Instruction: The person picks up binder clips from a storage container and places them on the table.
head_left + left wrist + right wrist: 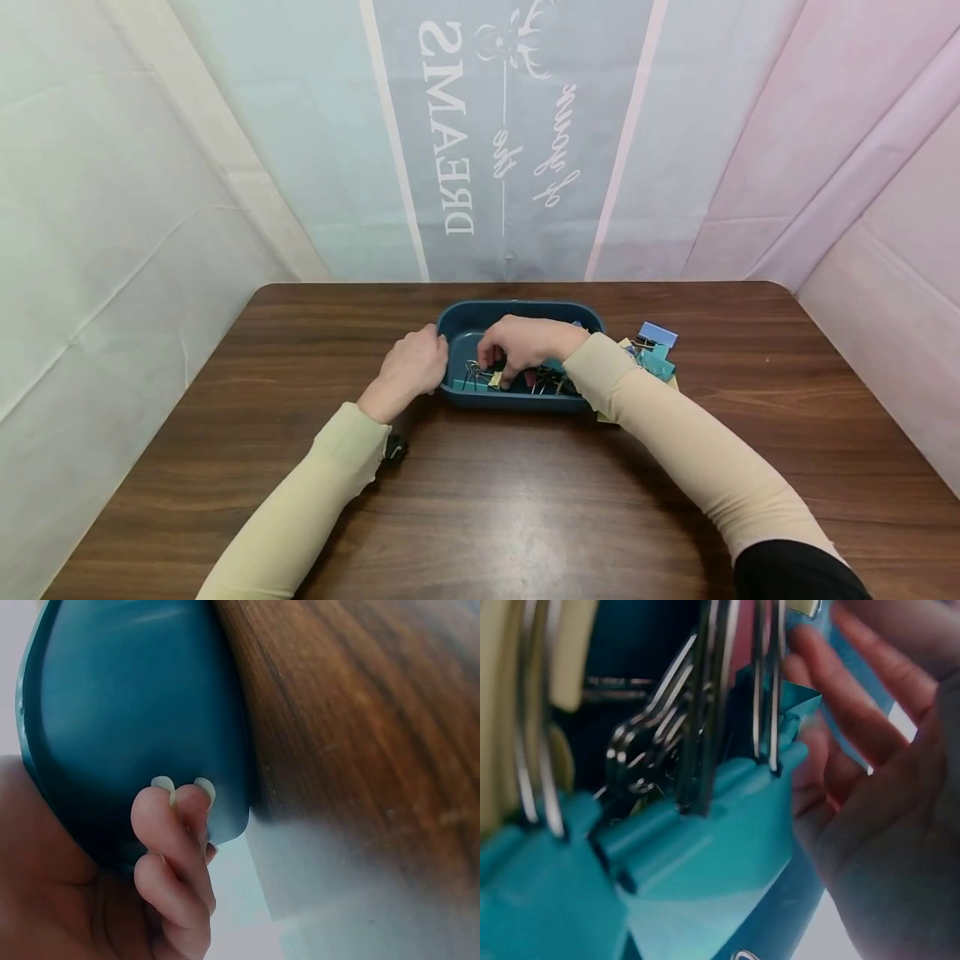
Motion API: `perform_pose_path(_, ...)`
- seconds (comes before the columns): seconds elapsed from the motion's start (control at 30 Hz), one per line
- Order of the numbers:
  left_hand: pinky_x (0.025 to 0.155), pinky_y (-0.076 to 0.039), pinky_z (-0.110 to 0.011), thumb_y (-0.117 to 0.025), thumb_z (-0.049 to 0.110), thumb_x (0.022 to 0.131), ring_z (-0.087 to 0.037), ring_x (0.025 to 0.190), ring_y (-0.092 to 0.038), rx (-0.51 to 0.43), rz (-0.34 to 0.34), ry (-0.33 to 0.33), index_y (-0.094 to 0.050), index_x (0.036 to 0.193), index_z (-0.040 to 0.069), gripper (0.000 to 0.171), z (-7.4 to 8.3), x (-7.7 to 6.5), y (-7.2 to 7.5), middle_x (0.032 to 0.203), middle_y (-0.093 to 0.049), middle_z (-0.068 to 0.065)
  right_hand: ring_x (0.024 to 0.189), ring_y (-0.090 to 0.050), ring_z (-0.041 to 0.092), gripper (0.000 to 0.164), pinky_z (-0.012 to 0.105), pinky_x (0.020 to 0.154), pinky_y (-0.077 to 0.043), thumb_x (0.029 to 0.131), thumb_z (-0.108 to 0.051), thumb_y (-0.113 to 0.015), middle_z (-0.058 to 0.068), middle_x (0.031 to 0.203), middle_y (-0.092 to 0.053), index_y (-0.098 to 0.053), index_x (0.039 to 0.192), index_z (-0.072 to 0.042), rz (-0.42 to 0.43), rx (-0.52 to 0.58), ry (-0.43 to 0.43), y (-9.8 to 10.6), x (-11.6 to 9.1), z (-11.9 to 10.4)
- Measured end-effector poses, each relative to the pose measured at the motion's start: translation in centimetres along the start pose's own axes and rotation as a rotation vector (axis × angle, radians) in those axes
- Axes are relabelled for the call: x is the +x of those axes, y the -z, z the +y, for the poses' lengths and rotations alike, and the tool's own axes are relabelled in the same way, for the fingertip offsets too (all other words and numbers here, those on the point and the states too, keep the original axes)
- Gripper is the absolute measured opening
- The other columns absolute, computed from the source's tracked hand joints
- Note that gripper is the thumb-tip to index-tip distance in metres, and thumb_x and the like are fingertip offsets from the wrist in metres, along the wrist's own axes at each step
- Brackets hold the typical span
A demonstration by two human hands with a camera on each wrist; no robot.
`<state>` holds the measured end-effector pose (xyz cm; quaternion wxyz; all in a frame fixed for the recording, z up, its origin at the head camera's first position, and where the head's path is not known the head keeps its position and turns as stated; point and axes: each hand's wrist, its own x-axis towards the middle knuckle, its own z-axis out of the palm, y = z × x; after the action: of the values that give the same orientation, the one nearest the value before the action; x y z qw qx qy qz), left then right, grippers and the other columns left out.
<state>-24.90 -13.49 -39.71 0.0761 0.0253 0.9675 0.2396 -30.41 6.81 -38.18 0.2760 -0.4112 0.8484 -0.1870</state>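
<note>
Bin (517, 402) on the far part of the table (487, 508), near its middle, long side toward the person. Left hand (414, 363) at the bin's left end, holding it by the end wall. Left wrist view: fingers (157, 825) bent, nails and tips against the blue wall, the base of the thumb over by the rim. Grip narrow, the wall within it.

Right hand (528, 340) reaches down into the bin over its middle, palm low, back of the hand up. Fingers bent, moderately spread. A yellow clip (495, 380) lies right at the fingertips; whether it is pinched or merely touched, I cannot tell (the fingers cover the contact). Right wrist view: the fingers curve loosely behind a teal clip (705, 862), whose wire handles point upward; a second teal clip (547, 915) sits just beside it, and blurred yellow shows behind its handles. More wire handles overlap in the dark between.

Bin contents bunch under and around the right hand; a reddish clip (531, 380) shows among them. Outside the bin's right end, a loose heap on the table: blue clip (658, 335) at the far side, teal pieces (657, 365) nearer, yellow bits along the edges. Small black item (395, 449) beside the left cuff (too small to name). Behind the table hangs a cloth (510, 258) with mirrored lettering.
</note>
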Motion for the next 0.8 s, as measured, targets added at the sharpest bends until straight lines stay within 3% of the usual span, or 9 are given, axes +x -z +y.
perform_pose_path(0.1, 0.048, -0.051, -0.032, -0.038, 0.027, 0.108, -0.018, 0.047, -0.061, 0.0, 0.002, -0.001, -0.054, 0.116, -0.002, 0.034, 0.02, 0.0, -0.01, 0.072, -0.059, -0.011, 0.069, -0.066, 0.012, 0.024, 0.027, 0.062, -0.057, 0.086, -0.002, -0.077, 0.003, 0.099, -0.062, -0.072, 0.104, -0.016, 0.01, -0.073, 0.02, 0.01, 0.06, 0.08)
perform_pose_path(0.27, 0.049, -0.05, -0.032, -0.037, 0.028, 0.108, -0.018, 0.048, -0.061, 0.001, 0.001, 0.01, -0.055, 0.116, -0.001, 0.035, 0.03, -0.04, -0.05, 0.071, -0.06, -0.011, 0.08, -0.061, 0.007, 0.018, 0.025, 0.075, -0.053, 0.086, -0.007, -0.079, -0.005, 0.093, -0.065, -0.075, 0.099, -0.018, 0.037, -0.188, 0.059, -0.08, 0.34, 0.34)
perform_pose_path(0.57, 0.048, -0.05, -0.032, -0.037, 0.029, 0.108, -0.019, 0.047, -0.061, -0.008, -0.002, 0.024, -0.054, 0.117, -0.002, 0.036, -0.08, -0.07, -0.21, 0.07, -0.06, -0.011, 0.077, -0.061, 0.008, 0.013, 0.026, 0.074, -0.053, 0.086, -0.01, -0.078, -0.006, 0.088, -0.065, -0.073, 0.092, -0.02, 0.021, -0.164, 0.068, -0.13, 0.59, 0.37)
perform_pose_path(0.7, 0.048, -0.05, -0.032, -0.037, 0.028, 0.108, -0.019, 0.047, -0.061, -0.011, 0.004, 0.015, -0.054, 0.116, -0.002, 0.035, -0.14, 0.02, -0.23, 0.07, -0.06, -0.011, 0.076, -0.06, 0.009, 0.014, 0.026, 0.073, -0.053, 0.084, -0.021, -0.082, -0.005, 0.087, -0.064, -0.072, 0.094, -0.019, 0.019, -0.15, 0.039, -0.25, 0.67, 0.28)
perform_pose_path(0.8, 0.048, -0.05, -0.032, -0.037, 0.029, 0.108, -0.019, 0.047, -0.061, -0.013, 0.002, 0.015, -0.054, 0.116, -0.002, 0.036, -0.18, 0.11, -0.25, 0.07, -0.06, -0.011, 0.066, -0.062, 0.009, 0.02, 0.025, 0.069, -0.053, 0.082, -0.031, -0.084, -0.004, 0.081, -0.064, -0.07, 0.091, -0.019, 0.026, -0.163, 0.003, -0.55, 0.8, 0.23)
